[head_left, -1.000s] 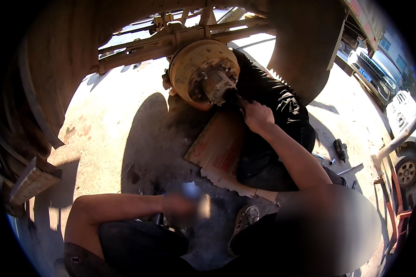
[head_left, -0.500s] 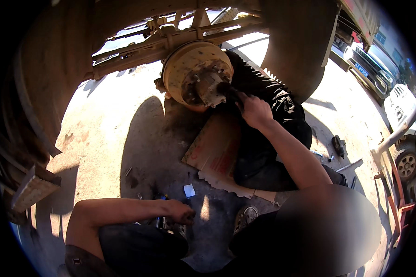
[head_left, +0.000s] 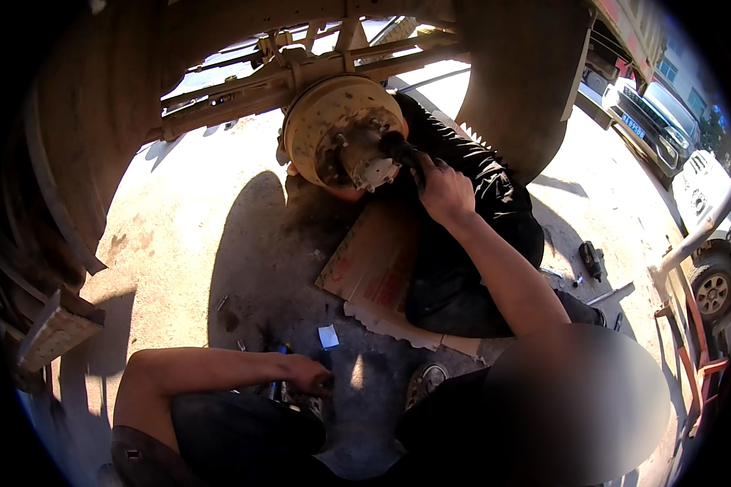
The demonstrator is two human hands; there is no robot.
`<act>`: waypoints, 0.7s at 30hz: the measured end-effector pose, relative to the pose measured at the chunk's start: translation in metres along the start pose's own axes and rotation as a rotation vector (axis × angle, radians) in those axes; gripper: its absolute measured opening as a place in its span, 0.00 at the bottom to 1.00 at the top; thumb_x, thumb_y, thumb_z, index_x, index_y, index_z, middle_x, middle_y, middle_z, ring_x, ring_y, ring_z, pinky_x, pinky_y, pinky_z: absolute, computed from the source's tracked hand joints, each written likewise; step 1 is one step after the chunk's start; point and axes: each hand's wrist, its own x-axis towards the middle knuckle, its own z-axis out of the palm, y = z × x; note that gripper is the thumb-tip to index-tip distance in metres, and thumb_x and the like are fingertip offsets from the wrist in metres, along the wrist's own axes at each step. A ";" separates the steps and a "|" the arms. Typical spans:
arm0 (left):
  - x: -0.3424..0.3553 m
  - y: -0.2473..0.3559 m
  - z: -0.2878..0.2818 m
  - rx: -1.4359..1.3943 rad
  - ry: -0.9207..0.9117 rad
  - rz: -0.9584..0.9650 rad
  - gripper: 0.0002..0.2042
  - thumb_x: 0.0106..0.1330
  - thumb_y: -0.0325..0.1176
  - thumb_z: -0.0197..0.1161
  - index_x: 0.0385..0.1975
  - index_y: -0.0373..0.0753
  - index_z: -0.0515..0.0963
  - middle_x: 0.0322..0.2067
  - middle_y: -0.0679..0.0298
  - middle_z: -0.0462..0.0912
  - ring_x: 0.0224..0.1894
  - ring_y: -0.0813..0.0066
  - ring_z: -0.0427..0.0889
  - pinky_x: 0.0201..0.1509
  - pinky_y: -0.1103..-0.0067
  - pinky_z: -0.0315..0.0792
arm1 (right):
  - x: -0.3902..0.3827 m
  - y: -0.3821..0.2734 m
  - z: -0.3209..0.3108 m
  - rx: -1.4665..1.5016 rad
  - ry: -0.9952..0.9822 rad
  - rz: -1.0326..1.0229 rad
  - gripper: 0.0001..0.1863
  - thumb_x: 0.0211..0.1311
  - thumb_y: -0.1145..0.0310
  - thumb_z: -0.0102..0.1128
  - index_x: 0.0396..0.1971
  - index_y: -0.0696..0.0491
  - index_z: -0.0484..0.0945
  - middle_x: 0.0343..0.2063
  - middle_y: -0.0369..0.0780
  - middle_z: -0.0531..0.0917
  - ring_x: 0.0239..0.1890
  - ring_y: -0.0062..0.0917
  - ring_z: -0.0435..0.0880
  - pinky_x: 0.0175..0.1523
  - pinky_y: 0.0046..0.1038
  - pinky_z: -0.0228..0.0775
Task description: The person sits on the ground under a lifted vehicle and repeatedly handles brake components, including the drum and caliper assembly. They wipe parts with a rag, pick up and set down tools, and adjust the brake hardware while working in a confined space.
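A rusty yellowish wheel hub (head_left: 326,124) with studs and a protruding round end is mounted on the axle. My right hand (head_left: 447,191) is closed on a dark tool (head_left: 402,148), held against the hub's end; what the tool is, I cannot make out. My left hand (head_left: 310,376) hangs low over my shoe with its fingers curled; anything in them is too dark to make out. A small pale paper square (head_left: 327,337) lies just above it on the ground, near some blue-handled item (head_left: 285,349).
A co-worker in black (head_left: 495,211) is behind the hub on torn cardboard (head_left: 361,268). A black power tool (head_left: 591,260) and a metal bar (head_left: 609,294) lie at right. Vehicle frame (head_left: 244,89) spans above, a steel step (head_left: 57,329) sits left, parked cars (head_left: 650,122) stand upper right.
My right hand and tool have shifted slightly up and left with the view. My left hand, blurred a second ago, now shows low by the paper square, with little movement since.
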 end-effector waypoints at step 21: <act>-0.035 0.016 -0.033 -0.412 -0.068 -0.070 0.27 0.61 0.48 0.63 0.55 0.36 0.74 0.46 0.52 0.83 0.49 0.61 0.82 0.51 0.68 0.74 | -0.089 -0.077 0.039 0.033 -1.602 -0.370 0.27 0.49 0.47 0.66 0.38 0.57 0.84 0.32 0.42 0.85 0.34 0.33 0.84 0.39 0.33 0.75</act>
